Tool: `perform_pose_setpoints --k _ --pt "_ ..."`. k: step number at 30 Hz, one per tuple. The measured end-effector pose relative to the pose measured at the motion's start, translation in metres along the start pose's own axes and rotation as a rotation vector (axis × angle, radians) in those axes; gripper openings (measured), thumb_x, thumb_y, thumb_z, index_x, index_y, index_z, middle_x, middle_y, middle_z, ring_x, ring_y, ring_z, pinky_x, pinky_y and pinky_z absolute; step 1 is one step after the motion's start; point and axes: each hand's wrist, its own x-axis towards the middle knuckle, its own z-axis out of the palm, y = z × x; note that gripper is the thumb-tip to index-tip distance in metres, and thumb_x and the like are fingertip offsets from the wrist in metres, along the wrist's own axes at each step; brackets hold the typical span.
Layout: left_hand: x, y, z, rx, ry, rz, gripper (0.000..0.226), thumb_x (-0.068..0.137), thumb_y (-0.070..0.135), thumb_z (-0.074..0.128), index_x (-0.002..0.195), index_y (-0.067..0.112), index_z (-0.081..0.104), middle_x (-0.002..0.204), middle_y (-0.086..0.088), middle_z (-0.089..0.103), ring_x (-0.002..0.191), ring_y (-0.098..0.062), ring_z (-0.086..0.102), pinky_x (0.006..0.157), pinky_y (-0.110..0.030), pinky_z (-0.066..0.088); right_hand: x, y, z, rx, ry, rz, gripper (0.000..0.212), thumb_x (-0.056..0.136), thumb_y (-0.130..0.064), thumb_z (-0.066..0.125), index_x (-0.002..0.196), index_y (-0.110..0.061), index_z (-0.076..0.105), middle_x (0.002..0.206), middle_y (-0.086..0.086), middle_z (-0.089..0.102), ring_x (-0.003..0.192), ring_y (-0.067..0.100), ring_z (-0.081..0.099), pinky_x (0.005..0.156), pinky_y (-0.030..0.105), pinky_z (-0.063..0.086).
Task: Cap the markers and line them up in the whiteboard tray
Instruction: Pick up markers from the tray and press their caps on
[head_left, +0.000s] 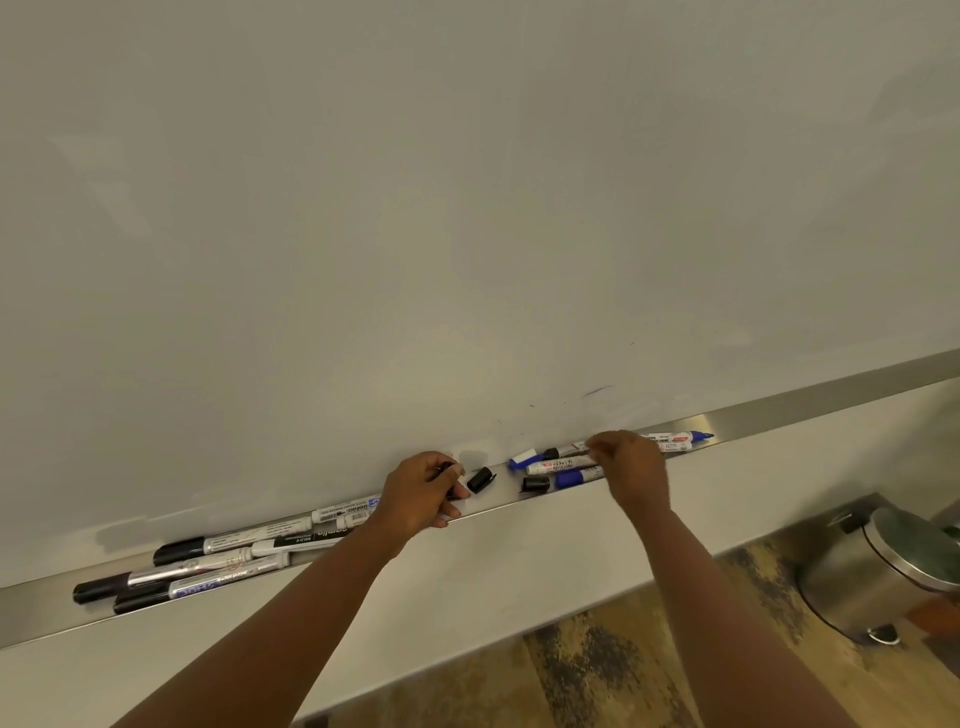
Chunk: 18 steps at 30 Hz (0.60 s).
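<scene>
Both grips are busy at the whiteboard tray (779, 415). Curled fingers of the left hand (423, 493) pinch a small black piece, seemingly a cap, over the middle of the tray. Just beside it on the steel lies a loose black cap (481, 479), and a second black cap (535, 484) sits a little further toward the tray's right end. Over there the right hand (631, 462) closes its fingers on a white marker (563, 451) within a cluster of white markers with blue ends (579, 475); red print shows on their labels, too small to read. Toward the tray's left end lies a bunch of black-capped markers (208, 564), seen upside down: one label seems to say "Camlin" and another "WHITE BOARD MARKER PEN". A steel pedal bin (878, 577) stands on the floor.
</scene>
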Motion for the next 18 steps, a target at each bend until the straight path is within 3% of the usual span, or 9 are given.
perform_pose_setpoints --k 4,8,10,13,16,18 --pt "0.0 0.002 0.003 -0.008 -0.018 -0.013 0.016 0.093 0.018 0.052 0.08 0.017 0.062 0.073 -0.002 0.069 0.049 -0.012 0.059 0.051 -0.023 0.049 0.007 0.019 -0.01 -0.05 0.122 0.091 0.017 0.089 -0.008 0.056 0.098 -0.006 0.069 0.099 0.016 0.07 0.084 0.027 0.063 0.067 0.024 0.038" --pt "0.0 0.007 0.007 -0.011 -0.026 -0.019 0.014 0.093 0.018 0.051 0.084 0.016 0.061 0.079 -0.005 0.069 0.054 -0.016 0.06 0.049 -0.022 0.047 0.014 0.027 -0.014 -0.295 0.058 0.019 0.021 0.089 -0.012 0.057 0.107 -0.01 0.065 0.106 0.014 0.068 0.096 0.027 0.06 0.077 0.031 0.048" --pt "0.001 0.009 0.009 0.007 -0.026 -0.014 0.014 0.094 0.018 0.051 0.086 0.014 0.061 0.081 -0.007 0.069 0.056 -0.017 0.06 0.047 -0.021 0.045 0.017 0.026 -0.014 -0.495 -0.009 -0.042 0.023 0.088 -0.017 0.058 0.111 -0.015 0.061 0.111 0.009 0.066 0.103 0.024 0.056 0.08 0.03 0.049" --pt "0.0 0.01 0.011 0.009 -0.03 -0.016 0.014 0.094 0.018 0.05 0.087 0.013 0.061 0.083 -0.007 0.069 0.058 -0.017 0.06 0.046 -0.021 0.043 0.022 0.019 -0.012 -0.587 -0.049 -0.013 0.026 0.093 -0.03 0.048 0.112 -0.015 0.058 0.112 0.006 0.065 0.11 0.025 0.049 0.082 0.034 0.047" --pt "0.001 0.01 0.013 0.008 -0.032 -0.026 0.014 0.094 0.019 0.05 0.088 0.014 0.061 0.082 -0.007 0.069 0.057 -0.016 0.059 0.047 -0.021 0.044 0.027 0.01 -0.006 -0.493 -0.072 0.153 0.053 0.086 -0.057 0.046 0.098 -0.009 0.063 0.105 0.01 0.065 0.115 0.029 0.044 0.088 0.04 0.043" --pt "0.001 0.011 0.014 0.004 -0.038 -0.032 0.014 0.094 0.019 0.05 0.088 0.014 0.061 0.082 -0.006 0.069 0.058 -0.016 0.06 0.048 -0.021 0.045 0.027 0.005 0.0 -0.519 -0.101 0.202 0.067 0.078 -0.068 0.047 0.1 -0.007 0.063 0.115 0.013 0.058 0.122 0.032 0.038 0.096 0.044 0.039"
